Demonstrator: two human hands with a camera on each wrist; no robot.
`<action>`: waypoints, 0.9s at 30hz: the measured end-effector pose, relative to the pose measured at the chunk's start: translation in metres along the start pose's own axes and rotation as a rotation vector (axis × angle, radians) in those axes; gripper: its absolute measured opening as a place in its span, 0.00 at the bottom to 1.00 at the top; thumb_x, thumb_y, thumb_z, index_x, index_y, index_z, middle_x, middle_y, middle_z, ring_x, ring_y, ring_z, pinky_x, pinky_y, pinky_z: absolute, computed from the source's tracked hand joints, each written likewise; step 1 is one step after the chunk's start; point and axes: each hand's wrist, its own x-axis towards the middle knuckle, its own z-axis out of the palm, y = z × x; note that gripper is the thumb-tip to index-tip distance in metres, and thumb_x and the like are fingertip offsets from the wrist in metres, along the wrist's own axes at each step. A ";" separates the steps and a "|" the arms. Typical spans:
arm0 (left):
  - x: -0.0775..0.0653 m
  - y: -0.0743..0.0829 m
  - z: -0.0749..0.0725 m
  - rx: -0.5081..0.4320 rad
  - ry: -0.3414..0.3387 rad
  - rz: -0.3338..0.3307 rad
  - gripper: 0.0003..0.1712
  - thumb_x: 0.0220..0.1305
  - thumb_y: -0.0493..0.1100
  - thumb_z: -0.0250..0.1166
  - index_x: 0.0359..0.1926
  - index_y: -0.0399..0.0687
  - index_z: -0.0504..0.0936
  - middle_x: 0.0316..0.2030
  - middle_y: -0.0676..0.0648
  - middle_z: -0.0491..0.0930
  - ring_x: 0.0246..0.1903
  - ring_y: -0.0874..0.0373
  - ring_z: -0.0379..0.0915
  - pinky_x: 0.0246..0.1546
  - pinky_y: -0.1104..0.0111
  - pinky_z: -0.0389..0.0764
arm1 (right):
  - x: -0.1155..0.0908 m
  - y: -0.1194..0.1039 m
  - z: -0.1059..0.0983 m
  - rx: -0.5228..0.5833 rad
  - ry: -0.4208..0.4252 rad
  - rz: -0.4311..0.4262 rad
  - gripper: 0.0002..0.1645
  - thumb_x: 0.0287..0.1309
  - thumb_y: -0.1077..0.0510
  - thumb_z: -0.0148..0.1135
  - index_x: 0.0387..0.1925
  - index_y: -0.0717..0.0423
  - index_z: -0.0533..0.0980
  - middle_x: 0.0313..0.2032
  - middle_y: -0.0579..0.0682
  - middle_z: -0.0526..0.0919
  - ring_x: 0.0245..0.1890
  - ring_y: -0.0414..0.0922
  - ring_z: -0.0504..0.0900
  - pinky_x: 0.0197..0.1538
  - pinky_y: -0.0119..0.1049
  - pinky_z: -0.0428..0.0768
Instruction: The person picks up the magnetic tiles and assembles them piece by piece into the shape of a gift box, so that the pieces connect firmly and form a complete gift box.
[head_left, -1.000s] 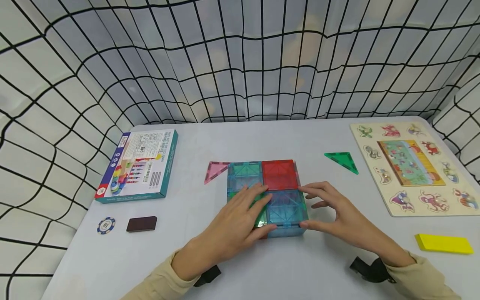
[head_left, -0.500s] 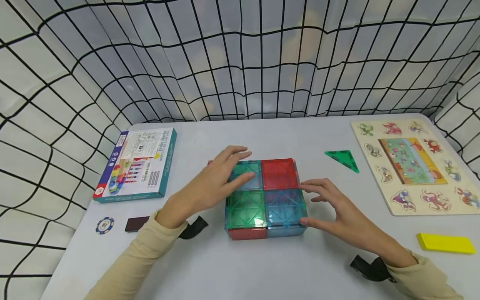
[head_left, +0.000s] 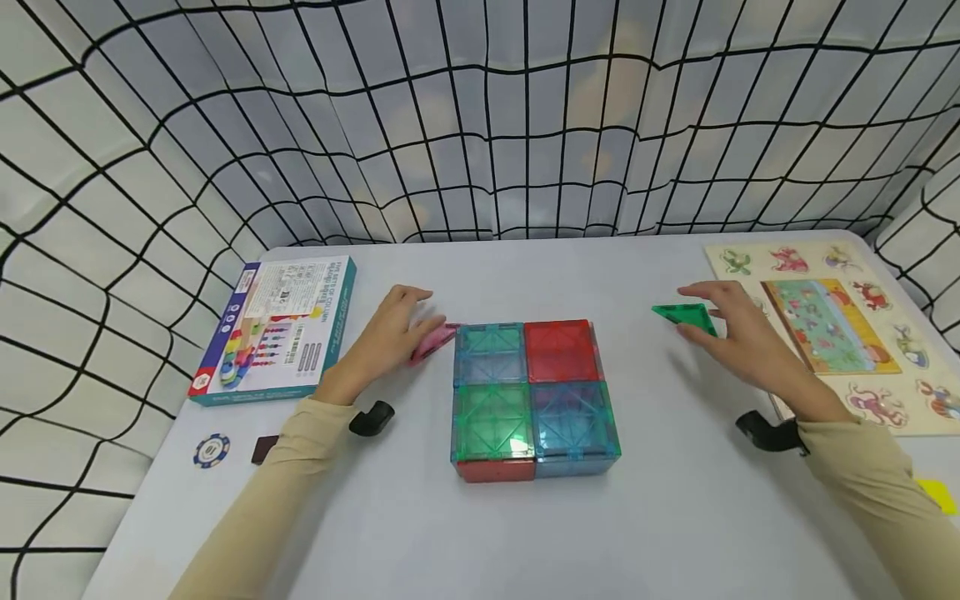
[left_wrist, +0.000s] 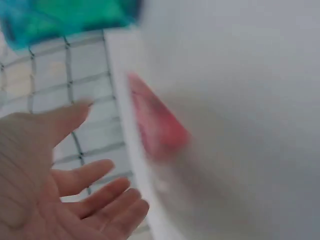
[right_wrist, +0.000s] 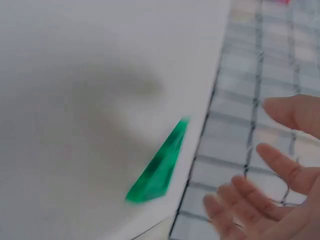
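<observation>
A flat two-by-two box of magnetic tiles (head_left: 534, 398) sits mid-table, with teal, red, green and blue tops. My left hand (head_left: 408, 312) is off its back-left corner, fingers straight, just over a pink triangle tile (head_left: 437, 340). In the left wrist view the pink triangle (left_wrist: 157, 125) is blurred beyond the spread fingers (left_wrist: 85, 172), and nothing is gripped. My right hand (head_left: 705, 304) is stretched out at the back right over a green triangle tile (head_left: 681, 316). In the right wrist view the green triangle (right_wrist: 157, 167) lies on the table, apart from the relaxed fingers (right_wrist: 240, 200).
A toy box (head_left: 273, 329) lies at the left. Near the front-left edge are a poker chip (head_left: 212, 451) and a dark block (head_left: 262, 450), half hidden by my sleeve. An animal puzzle board (head_left: 832, 333) lies at the right, a yellow block (head_left: 941, 493) in front of it. Netting surrounds the table.
Both hands have left the tile box. The left one swung back-left to the pink triangle. The right one moved back-right to the green triangle.
</observation>
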 end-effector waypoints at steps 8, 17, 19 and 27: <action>-0.004 -0.021 0.005 0.111 -0.042 -0.028 0.36 0.69 0.49 0.73 0.66 0.26 0.76 0.71 0.30 0.62 0.72 0.35 0.60 0.74 0.46 0.63 | 0.022 0.034 0.003 -0.095 -0.179 0.188 0.38 0.71 0.59 0.63 0.73 0.75 0.61 0.68 0.83 0.58 0.66 0.74 0.61 0.63 0.72 0.66; -0.012 -0.022 0.008 -0.079 0.103 -0.100 0.29 0.58 0.36 0.80 0.55 0.34 0.74 0.50 0.33 0.81 0.47 0.41 0.79 0.50 0.55 0.80 | 0.021 0.036 0.009 -0.102 -0.205 0.176 0.37 0.71 0.60 0.62 0.72 0.76 0.62 0.68 0.82 0.59 0.61 0.71 0.64 0.56 0.68 0.70; -0.016 -0.020 0.006 -0.098 0.156 -0.094 0.27 0.57 0.35 0.80 0.53 0.33 0.77 0.45 0.34 0.86 0.41 0.44 0.82 0.44 0.63 0.81 | 0.020 0.036 0.009 -0.103 -0.201 0.168 0.36 0.72 0.59 0.62 0.71 0.76 0.62 0.68 0.82 0.59 0.61 0.72 0.64 0.56 0.68 0.69; -0.044 0.038 -0.025 -0.226 0.335 0.128 0.11 0.57 0.33 0.79 0.41 0.36 0.90 0.38 0.42 0.90 0.37 0.55 0.84 0.39 0.78 0.79 | 0.014 0.036 0.009 -0.107 -0.197 0.156 0.37 0.71 0.60 0.63 0.72 0.73 0.61 0.71 0.84 0.54 0.69 0.79 0.57 0.63 0.76 0.63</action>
